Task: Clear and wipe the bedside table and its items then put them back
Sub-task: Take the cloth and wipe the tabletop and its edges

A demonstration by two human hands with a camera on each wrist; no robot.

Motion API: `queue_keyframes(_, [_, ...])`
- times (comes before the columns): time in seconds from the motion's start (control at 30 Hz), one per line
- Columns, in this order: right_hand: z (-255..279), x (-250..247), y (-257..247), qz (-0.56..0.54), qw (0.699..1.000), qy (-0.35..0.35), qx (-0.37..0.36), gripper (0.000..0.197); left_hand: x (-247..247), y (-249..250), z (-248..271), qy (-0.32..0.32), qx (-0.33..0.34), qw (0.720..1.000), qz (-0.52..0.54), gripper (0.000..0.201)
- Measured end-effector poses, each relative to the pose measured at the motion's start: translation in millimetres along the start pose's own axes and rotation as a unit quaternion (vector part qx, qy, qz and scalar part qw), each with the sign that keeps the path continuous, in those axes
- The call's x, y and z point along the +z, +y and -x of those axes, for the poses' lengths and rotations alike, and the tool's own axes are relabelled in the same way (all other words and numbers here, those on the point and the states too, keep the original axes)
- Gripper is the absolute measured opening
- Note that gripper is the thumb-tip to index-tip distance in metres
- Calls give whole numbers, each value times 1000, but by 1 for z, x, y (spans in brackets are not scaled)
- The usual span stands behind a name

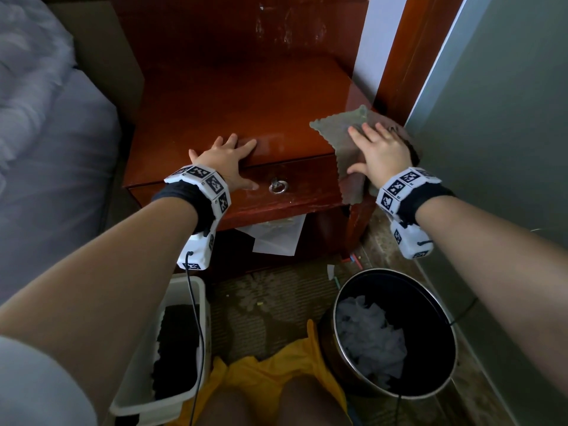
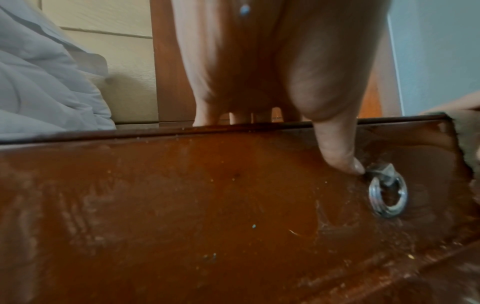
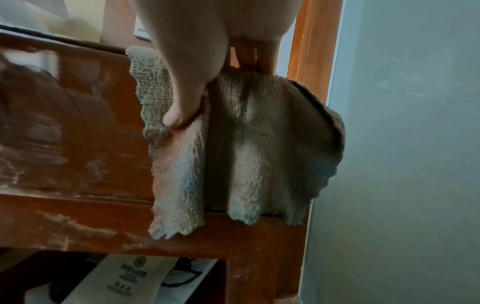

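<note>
The red-brown bedside table [image 1: 246,96] has a bare, glossy top. My left hand [image 1: 236,158] rests on its front edge, with the fingers flat on top. In the left wrist view the left thumb [image 2: 337,148] points down the drawer front, beside the metal ring pull [image 2: 388,198]. My right hand [image 1: 378,152] presses a grey-brown cloth [image 1: 335,130] onto the front right corner. The fingers lie straight on top. The cloth [image 3: 259,144] hangs over the table's front edge, and the right thumb [image 3: 182,107] presses it there.
A bed [image 1: 46,133] with pale bedding stands at the left, and a grey wall [image 1: 491,118] closes in on the right. On the floor are a white bin [image 1: 123,395] and a round dark bucket [image 1: 430,302] holding crumpled white paper. White paper bags [image 1: 273,238] lie under the drawer.
</note>
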State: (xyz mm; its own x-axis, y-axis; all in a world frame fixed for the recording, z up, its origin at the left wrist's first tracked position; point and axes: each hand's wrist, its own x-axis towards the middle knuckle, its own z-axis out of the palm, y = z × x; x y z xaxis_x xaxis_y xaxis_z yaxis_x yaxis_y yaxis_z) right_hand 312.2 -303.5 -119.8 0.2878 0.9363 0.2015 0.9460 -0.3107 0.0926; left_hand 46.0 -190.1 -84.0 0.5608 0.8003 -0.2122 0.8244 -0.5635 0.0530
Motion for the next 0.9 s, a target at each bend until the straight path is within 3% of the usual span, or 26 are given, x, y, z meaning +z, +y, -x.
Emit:
queue_keyframes(0.17, [-5, -7, -26, 7, 1000, -16, 4, 85, 0, -1, 0, -1, 4, 1000, -5, 94])
queue_keyframes(0.37, [-19, -24, -81, 5, 998, -42, -53, 83, -4, -6, 3, -22, 21, 1000, 8, 99])
queue_keyframes(0.67, [-25, -33, -154, 25, 992, -48, -112, 89, 4, -48, 29, 52, 1, 999, 14, 108])
queue_keyframes(0.9, [-20, -33, -237, 1, 988, -43, -146, 88, 2, -78, 50, 53, -26, 998, 20, 111])
